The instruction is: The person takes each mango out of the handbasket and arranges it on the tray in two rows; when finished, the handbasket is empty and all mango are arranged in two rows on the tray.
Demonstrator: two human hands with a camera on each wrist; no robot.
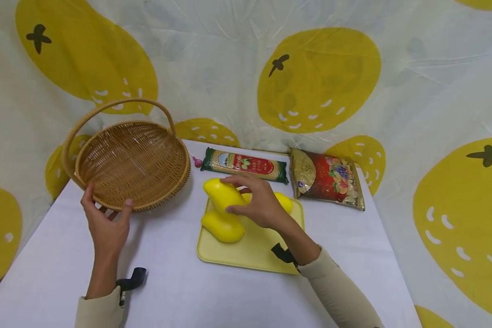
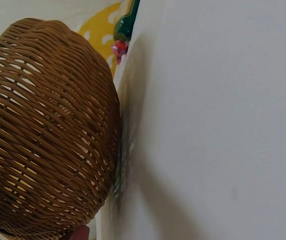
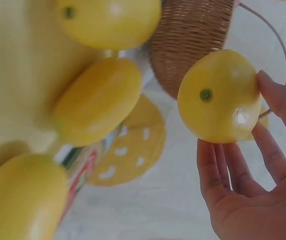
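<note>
In the head view my left hand [image 1: 106, 228] holds the near rim of a brown wicker basket [image 1: 135, 164], which is tilted with its hollow side facing me. The left wrist view shows the basket's woven underside [image 2: 48, 135] just off the tabletop; only bits of the fingers show there. My right hand [image 1: 262, 205] grips a yellow mango [image 1: 222, 193] between thumb and fingers, above a pale yellow tray [image 1: 250, 255]. Another mango [image 1: 223, 228] lies on the tray's left side and a third mango [image 1: 284, 202] at its back right. The right wrist view shows the held mango [image 3: 220, 97] stem end first.
Behind the tray lies a green and red pasta packet [image 1: 246, 165]. To its right is a red and gold bag [image 1: 328, 180] with fruit printed on it. A white cloth covers the table [image 1: 168, 273], and a fruit-printed curtain [image 1: 213, 68] hangs behind.
</note>
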